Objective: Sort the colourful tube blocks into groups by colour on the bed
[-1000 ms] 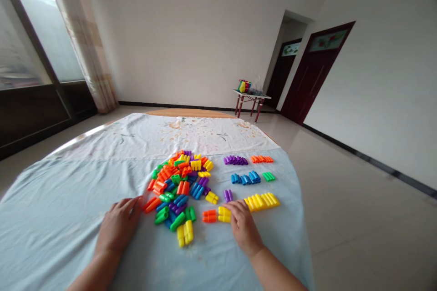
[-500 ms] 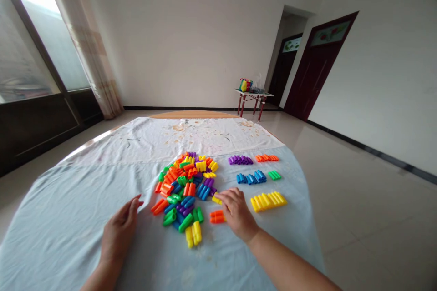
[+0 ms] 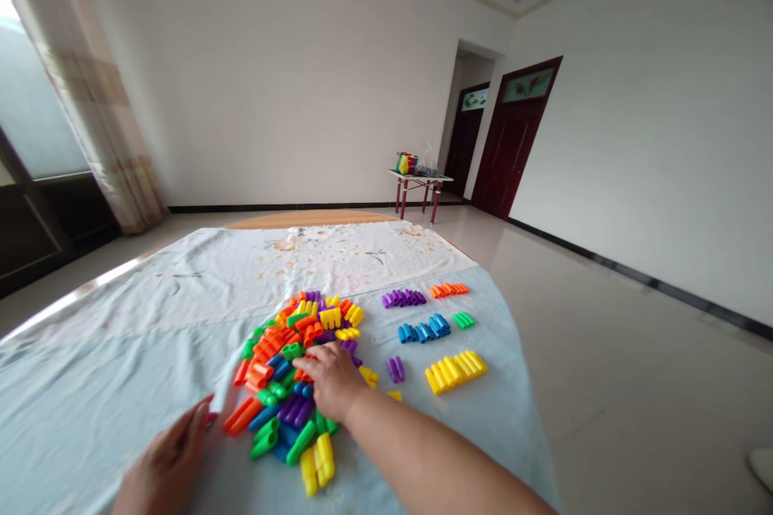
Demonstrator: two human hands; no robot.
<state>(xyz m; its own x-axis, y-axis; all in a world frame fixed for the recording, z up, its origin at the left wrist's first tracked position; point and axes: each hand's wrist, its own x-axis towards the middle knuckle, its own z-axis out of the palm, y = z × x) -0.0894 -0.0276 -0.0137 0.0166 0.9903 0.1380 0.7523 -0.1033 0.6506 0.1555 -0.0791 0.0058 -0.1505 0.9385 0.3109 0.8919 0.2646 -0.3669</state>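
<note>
A pile of colourful plastic tube blocks (image 3: 271, 346) lies on the light blue cloth. My right hand (image 3: 335, 382) reaches into the pile, fingers bent down around an orange tube block (image 3: 302, 376) that they mostly cover. My left hand (image 3: 160, 455) rests on the cloth left of the pile, apart from it, its fingers stretched out and holding nothing visible. Beyond my right forearm sit a loose purple tube block (image 3: 395, 369) and a partly hidden yellow one (image 3: 394, 396).
Colour-sorted rows lie to the right: purple (image 3: 403, 298), orange (image 3: 449, 290), blue (image 3: 424, 328), green (image 3: 465, 320) and yellow (image 3: 456, 372). A small side table (image 3: 421, 175) with bags stands by the far wall. The round table's wooden edge (image 3: 307, 217) shows at the back.
My right hand has moved left from the pile's right side into its middle, uncovering the purple tube block. The camera view has turned right and tilted up a little. My left hand stays beside the pile.
</note>
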